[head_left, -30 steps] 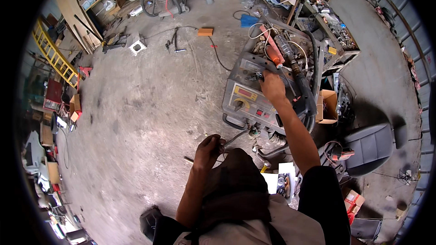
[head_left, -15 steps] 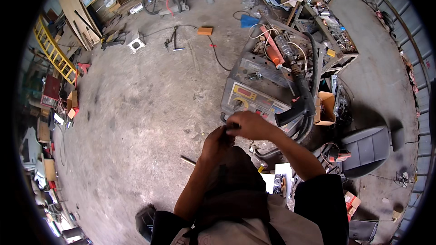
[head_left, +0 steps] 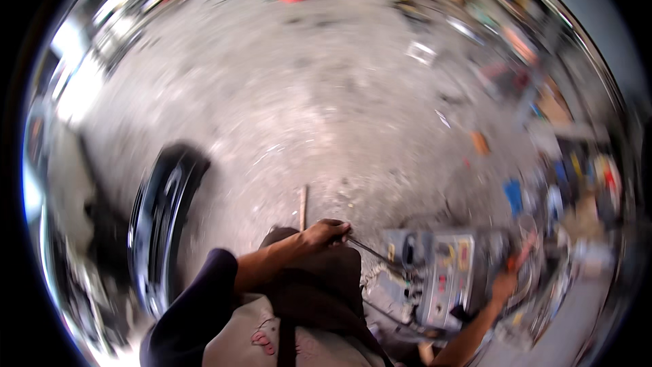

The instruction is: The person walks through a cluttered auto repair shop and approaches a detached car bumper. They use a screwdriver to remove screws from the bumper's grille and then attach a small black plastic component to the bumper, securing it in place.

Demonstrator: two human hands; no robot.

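Observation:
My left hand (head_left: pixel 327 232) is closed around the end of a dark cable (head_left: pixel 370 250) in front of my body. That cable runs right to a grey machine (head_left: pixel 451 272) with a control panel of knobs and red buttons. Over the machine's far side reaches my right hand (head_left: pixel 504 284), beside an orange-red tool (head_left: pixel 521 253) lying on top. Motion blurs the right fingers, so whether they grip that tool cannot be made out. A thin stick (head_left: pixel 303 207) lies on the floor just beyond my left hand.
A black curved car bumper (head_left: pixel 170 224) lies on the left. An orange block (head_left: pixel 480 143), a blue piece (head_left: pixel 513 197) and a pale metal part (head_left: pixel 421 53) are on the concrete floor. Blurred clutter lines the far and right edges.
The view has swung to the left, bringing the bumper in. My hands, formerly together before the machine, are now apart: the left holds the cable, the right extends over the machine.

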